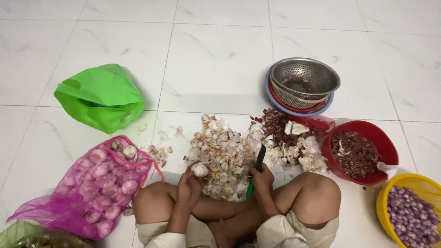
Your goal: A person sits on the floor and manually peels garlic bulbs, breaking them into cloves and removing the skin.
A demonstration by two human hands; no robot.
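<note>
Left hand (189, 180): is gripping 1 garlic bulb (200, 170) beside the peel pile (225, 154).
Right hand (262, 177): is clenching a green-handled knife (255, 170), blade over the pile.
Risk: the blade is likely slipping toward fingers if papery skins slide.

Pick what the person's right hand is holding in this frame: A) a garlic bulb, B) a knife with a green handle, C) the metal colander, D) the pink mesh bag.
B: the right hand grips a knife with a green handle and dark blade over the garlic peel pile, while the left hand holds a garlic bulb.
</note>
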